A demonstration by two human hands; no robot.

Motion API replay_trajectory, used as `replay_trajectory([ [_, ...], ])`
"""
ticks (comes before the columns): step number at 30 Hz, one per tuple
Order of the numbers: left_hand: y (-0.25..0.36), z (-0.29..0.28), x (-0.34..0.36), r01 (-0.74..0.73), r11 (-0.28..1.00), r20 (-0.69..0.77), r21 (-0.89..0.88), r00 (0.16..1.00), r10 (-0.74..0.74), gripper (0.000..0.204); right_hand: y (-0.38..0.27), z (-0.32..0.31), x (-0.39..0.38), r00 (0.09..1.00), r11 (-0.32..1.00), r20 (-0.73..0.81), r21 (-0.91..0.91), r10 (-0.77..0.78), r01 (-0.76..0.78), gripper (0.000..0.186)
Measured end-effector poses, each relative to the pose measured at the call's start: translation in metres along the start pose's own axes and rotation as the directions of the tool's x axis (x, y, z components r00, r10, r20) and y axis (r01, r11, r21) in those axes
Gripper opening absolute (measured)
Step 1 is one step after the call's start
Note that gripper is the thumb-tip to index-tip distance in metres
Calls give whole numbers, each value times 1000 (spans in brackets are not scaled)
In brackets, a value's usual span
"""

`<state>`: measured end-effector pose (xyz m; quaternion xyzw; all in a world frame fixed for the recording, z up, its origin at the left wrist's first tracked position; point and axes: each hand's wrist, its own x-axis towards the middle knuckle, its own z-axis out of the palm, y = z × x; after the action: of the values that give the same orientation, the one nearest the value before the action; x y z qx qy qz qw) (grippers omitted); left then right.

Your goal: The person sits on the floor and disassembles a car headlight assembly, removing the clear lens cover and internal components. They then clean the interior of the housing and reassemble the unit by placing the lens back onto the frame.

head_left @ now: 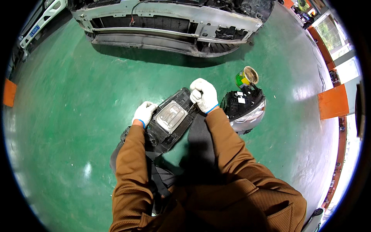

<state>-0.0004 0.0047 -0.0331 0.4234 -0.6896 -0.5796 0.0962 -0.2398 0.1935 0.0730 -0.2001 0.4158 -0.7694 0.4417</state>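
Just left of centre: one black housing (172, 117). At its nine o'clock: left hand (145, 112), against the edge, grip unclear. At two: right hand (204, 95), clenched, contents hidden. At three: one headlamp (244, 109), on the floor (89, 135).

Housing (171, 117) left of headlamp (245, 107), tub (245, 76) just behind headlamp, car front (166, 12) beyond all three

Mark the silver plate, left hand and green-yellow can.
Silver plate (171, 117): head view, middle of its face.
Left hand (144, 113): head view, back of hand.
Green-yellow can (243, 80): head view, side wall.
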Motion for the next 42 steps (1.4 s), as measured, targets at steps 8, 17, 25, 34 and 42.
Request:
replay_trajectory([
  [8, 7, 2, -6, -3, 999, 0, 32, 1000, 3, 31, 12, 20, 2, 806, 980, -558, -136, -198, 146, 18],
  [17, 6, 0, -3, -26, 999, 9, 31, 1000, 26, 34, -12, 7, -4, 988, 991, 94, 35, 125, -128, 16],
  [25, 2, -1, -1, -26, 998, 16, 57, 1000, 25, 35, 4, 38, -2, 779, 953, -573, -286, -256, 102, 22],
  [34, 12, 0, -5, -6, 999, 46, 49, 999, 4, 33, -21, -1, -9, 969, 961, -246, -273, -28, -41, 19],
  [42, 20, 1, -8, -22, 999, 47, 35, 999, 20, 32, -3, -3, -2, 836, 996, -542, -67, -83, 55, 22],
])
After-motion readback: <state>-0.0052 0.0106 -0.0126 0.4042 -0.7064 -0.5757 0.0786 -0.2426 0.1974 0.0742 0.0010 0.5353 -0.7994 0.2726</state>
